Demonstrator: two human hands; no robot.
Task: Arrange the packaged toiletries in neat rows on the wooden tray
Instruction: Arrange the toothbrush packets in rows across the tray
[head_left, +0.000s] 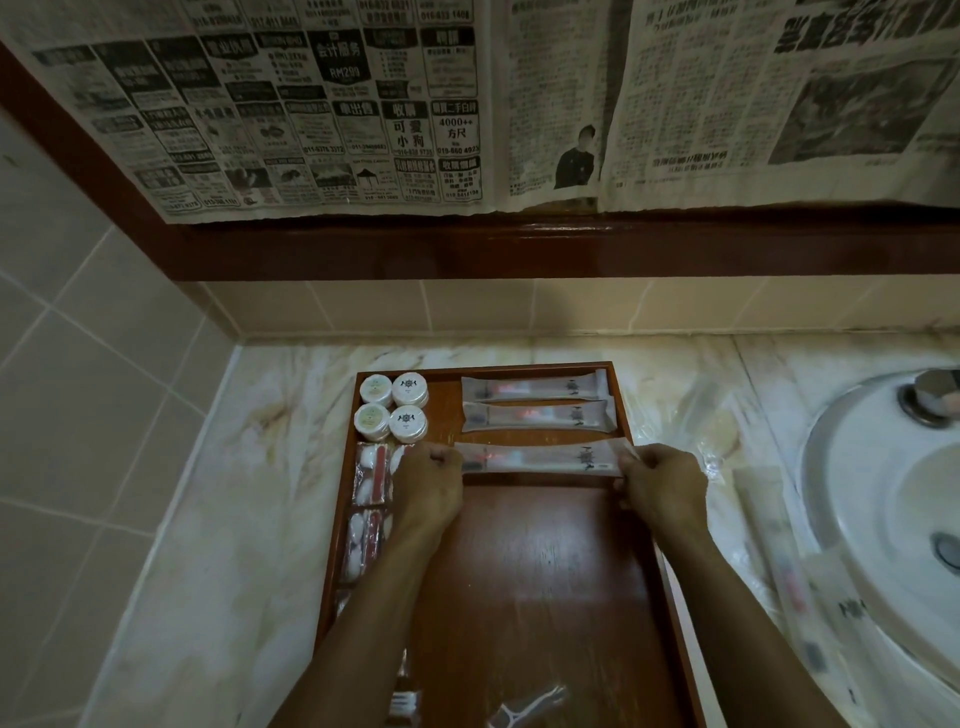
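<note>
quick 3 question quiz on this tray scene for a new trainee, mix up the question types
1. True or false: both hands grip the same long packet.
2. How many round white containers sit in the far left corner of the wooden tray? A) two B) four C) six
3. What lies to the right of the tray, set into the counter?

Key
1. True: the left hand holds one end, the right hand the other.
2. B
3. A white sink.

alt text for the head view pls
Both hands, left hand and right hand, pinch the ends of a long toiletry packet, laying it below two others on a wooden tray beside four round white tubs.
</note>
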